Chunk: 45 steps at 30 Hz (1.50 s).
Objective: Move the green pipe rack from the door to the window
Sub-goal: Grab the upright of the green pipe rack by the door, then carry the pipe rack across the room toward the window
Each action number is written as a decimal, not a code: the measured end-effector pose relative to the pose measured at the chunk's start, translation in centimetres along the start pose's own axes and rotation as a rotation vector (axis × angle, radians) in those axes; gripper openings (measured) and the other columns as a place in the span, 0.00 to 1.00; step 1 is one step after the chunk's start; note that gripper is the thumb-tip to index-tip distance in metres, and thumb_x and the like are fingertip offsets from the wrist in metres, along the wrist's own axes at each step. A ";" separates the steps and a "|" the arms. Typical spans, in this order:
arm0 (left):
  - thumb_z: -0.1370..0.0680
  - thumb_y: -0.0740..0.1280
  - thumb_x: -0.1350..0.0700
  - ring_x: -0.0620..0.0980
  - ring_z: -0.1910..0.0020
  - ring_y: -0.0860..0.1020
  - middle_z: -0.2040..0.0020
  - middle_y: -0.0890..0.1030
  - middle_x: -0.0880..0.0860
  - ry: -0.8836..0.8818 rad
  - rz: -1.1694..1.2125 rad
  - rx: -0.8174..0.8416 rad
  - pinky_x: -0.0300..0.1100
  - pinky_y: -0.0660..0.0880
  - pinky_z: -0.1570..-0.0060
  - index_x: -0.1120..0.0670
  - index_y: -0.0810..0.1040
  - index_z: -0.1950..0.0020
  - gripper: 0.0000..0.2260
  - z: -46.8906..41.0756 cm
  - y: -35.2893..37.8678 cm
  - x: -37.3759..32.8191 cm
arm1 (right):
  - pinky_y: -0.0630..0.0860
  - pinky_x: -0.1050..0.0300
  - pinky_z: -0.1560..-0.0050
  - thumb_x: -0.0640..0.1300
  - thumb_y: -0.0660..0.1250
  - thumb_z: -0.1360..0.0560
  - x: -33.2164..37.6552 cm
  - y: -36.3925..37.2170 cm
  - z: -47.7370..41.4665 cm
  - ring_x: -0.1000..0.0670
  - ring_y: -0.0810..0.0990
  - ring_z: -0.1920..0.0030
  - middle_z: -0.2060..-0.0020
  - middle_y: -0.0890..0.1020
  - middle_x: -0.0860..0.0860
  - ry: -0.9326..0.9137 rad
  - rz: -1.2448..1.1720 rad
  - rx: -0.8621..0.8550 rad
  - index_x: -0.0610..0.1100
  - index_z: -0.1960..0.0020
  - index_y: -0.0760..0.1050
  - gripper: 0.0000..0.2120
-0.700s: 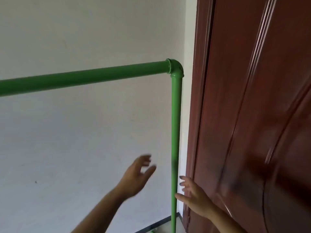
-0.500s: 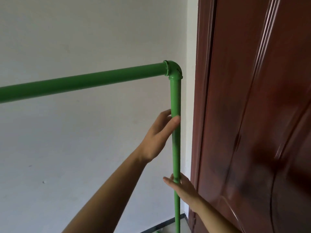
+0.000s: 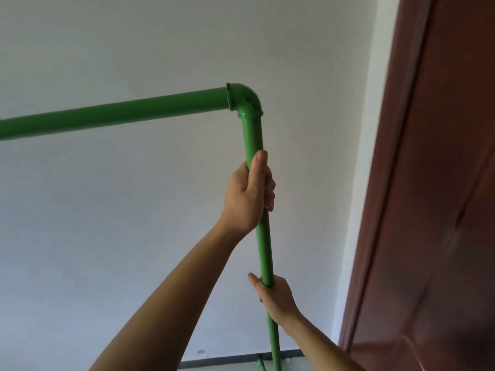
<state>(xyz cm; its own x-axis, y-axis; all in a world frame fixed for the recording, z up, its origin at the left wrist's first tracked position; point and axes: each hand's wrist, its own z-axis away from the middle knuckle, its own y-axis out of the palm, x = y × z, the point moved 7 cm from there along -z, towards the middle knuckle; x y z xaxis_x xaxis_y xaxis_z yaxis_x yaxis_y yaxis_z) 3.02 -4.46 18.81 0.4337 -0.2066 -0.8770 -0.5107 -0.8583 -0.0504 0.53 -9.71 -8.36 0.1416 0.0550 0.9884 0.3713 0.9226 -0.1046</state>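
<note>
Both hands are gripping the upright post of the green pipe rack (image 3: pixel 263 245): the left hand (image 3: pixel 247 194) is wrapping its grip tight around the post, thumb lying up along the pipe and fingers curling round the far side, while the right hand (image 3: pixel 276 295) is closing its grip on the same post lower down, thumb showing on the left of the pipe and fingers hidden behind it. A bare stretch of post is showing between the two grips. Just above the left grip the post is meeting an elbow joint (image 3: pixel 245 100), and from there the top bar is running away to the left, out of the frame. Below the right grip the post is continuing down toward the floor, where a small green piece of the rack's base (image 3: pixel 260 364) is showing beside a dark skirting strip (image 3: pixel 227 360). Behind both grips the white wall (image 3: pixel 107 236) is filling the view. To the right of the grips, near but apart from the post, the dark red-brown door (image 3: pixel 442 210) is standing.
</note>
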 end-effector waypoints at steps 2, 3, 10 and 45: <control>0.20 0.54 0.41 0.49 0.75 0.69 0.69 0.69 0.56 0.003 -0.046 -0.066 0.41 0.72 0.73 0.57 0.70 0.58 0.21 0.6 -3.2 -0.6 | 0.64 0.64 0.72 0.54 0.68 0.26 0.8 3.1 -0.1 0.49 0.66 0.71 0.72 0.69 0.46 -0.025 0.012 0.069 0.43 0.67 0.64 0.20; 0.20 0.54 0.40 0.49 0.75 0.69 0.69 0.69 0.55 0.004 -0.070 -0.100 0.41 0.72 0.72 0.57 0.69 0.58 0.21 1.0 -4.8 -0.9 | 0.65 0.62 0.71 0.55 0.68 0.26 1.2 4.7 -0.1 0.49 0.67 0.71 0.72 0.69 0.47 -0.033 0.021 0.108 0.44 0.67 0.64 0.20; 0.19 0.51 0.40 0.50 0.74 0.71 0.70 0.72 0.53 0.018 -0.197 -0.283 0.43 0.74 0.71 0.56 0.69 0.60 0.22 4.2 -14.9 -3.1 | 0.66 0.56 0.68 0.58 0.66 0.26 2.9 15.3 0.5 0.48 0.66 0.71 0.73 0.68 0.46 -0.110 0.053 0.305 0.45 0.68 0.63 0.22; 0.22 0.41 0.34 0.63 0.67 0.77 0.71 0.78 0.62 0.103 -1.650 -0.745 0.52 0.74 0.61 0.64 0.76 0.67 0.39 2.7 -40.2 -14.1 | 0.62 0.65 0.76 0.46 0.74 0.28 12.4 24.9 -1.4 0.55 0.61 0.79 0.81 0.64 0.54 -0.385 -0.244 0.397 0.50 0.76 0.62 0.26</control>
<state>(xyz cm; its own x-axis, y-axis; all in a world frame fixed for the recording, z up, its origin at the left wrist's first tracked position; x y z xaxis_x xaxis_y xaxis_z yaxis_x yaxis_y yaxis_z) 15.45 34.24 31.95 0.1494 0.9812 -0.1225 0.8348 -0.1916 -0.5162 12.78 13.40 1.15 -0.2741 -0.1101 0.9554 -0.0298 0.9939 0.1060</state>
